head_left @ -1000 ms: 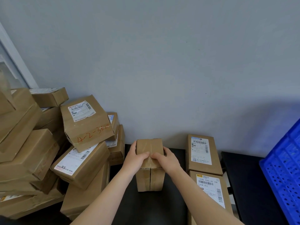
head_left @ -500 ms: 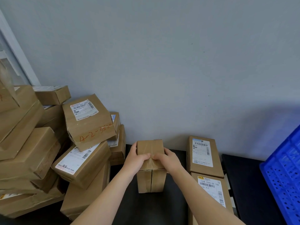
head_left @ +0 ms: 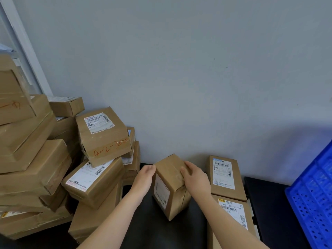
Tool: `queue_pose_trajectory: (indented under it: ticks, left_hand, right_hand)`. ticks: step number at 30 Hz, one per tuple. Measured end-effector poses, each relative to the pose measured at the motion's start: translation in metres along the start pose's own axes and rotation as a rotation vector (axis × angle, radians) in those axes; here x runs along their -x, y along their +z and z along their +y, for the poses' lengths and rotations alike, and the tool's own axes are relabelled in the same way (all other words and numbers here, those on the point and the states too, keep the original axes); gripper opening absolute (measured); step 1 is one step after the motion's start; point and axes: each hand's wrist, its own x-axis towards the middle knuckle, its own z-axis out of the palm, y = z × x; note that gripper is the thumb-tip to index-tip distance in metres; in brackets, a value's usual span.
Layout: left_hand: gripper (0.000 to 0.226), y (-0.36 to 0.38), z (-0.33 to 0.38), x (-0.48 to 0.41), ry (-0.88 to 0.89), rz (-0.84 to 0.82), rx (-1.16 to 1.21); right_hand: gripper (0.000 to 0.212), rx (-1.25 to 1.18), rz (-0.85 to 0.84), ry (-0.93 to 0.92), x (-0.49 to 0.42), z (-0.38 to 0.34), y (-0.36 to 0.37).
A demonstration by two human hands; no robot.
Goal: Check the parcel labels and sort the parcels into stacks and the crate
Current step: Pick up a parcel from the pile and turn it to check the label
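Gripping a small taped cardboard parcel (head_left: 170,191) at its top from both sides, close to the back edge of the dark surface (head_left: 149,229).

Curling the left hand (head_left: 143,178) against the upper left edge of the parcel, bent fingers touching the cardboard. Wrapping the right hand (head_left: 195,178) over the upper right edge, fingers lying across the taped top face.

Standing on end and slightly tilted, with one vertical corner pointing toward the front edge of the surface and a white label (head_left: 161,193) showing on the left face. Print too small for reading. Resting on the surface or hanging just clear of it: cannot tell.

Lying flat along the right edge of the surface, barcode labels facing up and touching end to end: a far labelled parcel (head_left: 225,177) against the grey wall (head_left: 197,69) and a near labelled parcel (head_left: 231,216) beside the right forearm.

Rising well apart beyond the right edge: a blue perforated crate (head_left: 312,203), showing only part of one wall.

Crowding the left edge: a leaning heap of cardboard parcels (head_left: 36,159). Tilting at the heap's right side, a labelled box (head_left: 104,135) bearing the orange handwriting "4-2-3520", resting on a flatter labelled parcel (head_left: 93,180).
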Motion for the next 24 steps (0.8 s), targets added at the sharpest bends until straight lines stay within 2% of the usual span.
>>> queue_pose_trajectory:
  ticks: [3,5,9,12,14,18,24]
  left_hand:
    - [0.026,-0.001,-0.002,0.003,0.03,0.006,-0.012]
    - [0.027,-0.003,-0.005,0.004,0.03,0.024,-0.02]
    - [0.035,-0.006,-0.01,0.003,0.008,0.097,-0.015]
    - [0.036,-0.006,-0.013,0.003,0.007,0.114,-0.01]
    - [0.034,-0.005,-0.013,0.004,0.011,0.113,0.001]
    - [0.037,-0.005,-0.011,0.007,0.007,0.099,0.011]
    - [0.041,0.005,-0.004,0.007,0.032,0.099,0.001]
  right_hand:
    - [0.065,0.062,-0.065,-0.02,0.005,-0.004,0.009]
    - [0.078,0.187,-0.073,-0.044,0.01,-0.01,0.011]
    - [0.099,0.395,-0.063,-0.176,0.015,-0.026,0.011]
    - [0.108,0.492,-0.14,-0.202,0.015,-0.034,0.015]
    - [0.107,0.523,-0.18,-0.168,0.013,-0.036,0.017]
    - [0.098,0.405,-0.155,-0.079,0.008,-0.035,0.01]
    - [0.098,-0.052,-0.009,0.154,-0.005,-0.028,0.0]
